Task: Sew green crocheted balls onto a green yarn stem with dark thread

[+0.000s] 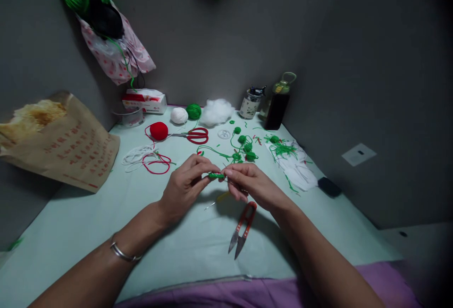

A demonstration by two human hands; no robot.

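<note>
Between my two hands is a small green crocheted piece [215, 175] with a little white and red on its upper edge. My left hand [187, 180] pinches its left side between thumb and fingertips. At its right end, the thumb and index finger of my right hand [251, 183] are closed; a thin needle-like tip shows near them, too small to make out surely. Beneath my hands lies a crochet hook [222, 197] with a yellow handle, partly hidden by my right hand. Closer to me rest thread snips [242, 232] with red handles, blades apart.
Behind my hands are a red yarn ball [159, 131], red-handled scissors [197, 135], white stuffing [216, 112] and several green crocheted pieces [247, 147]. A paper bag [81, 147] stands left. At right are a dark bottle [278, 109] and paper with yarn scraps [299, 171].
</note>
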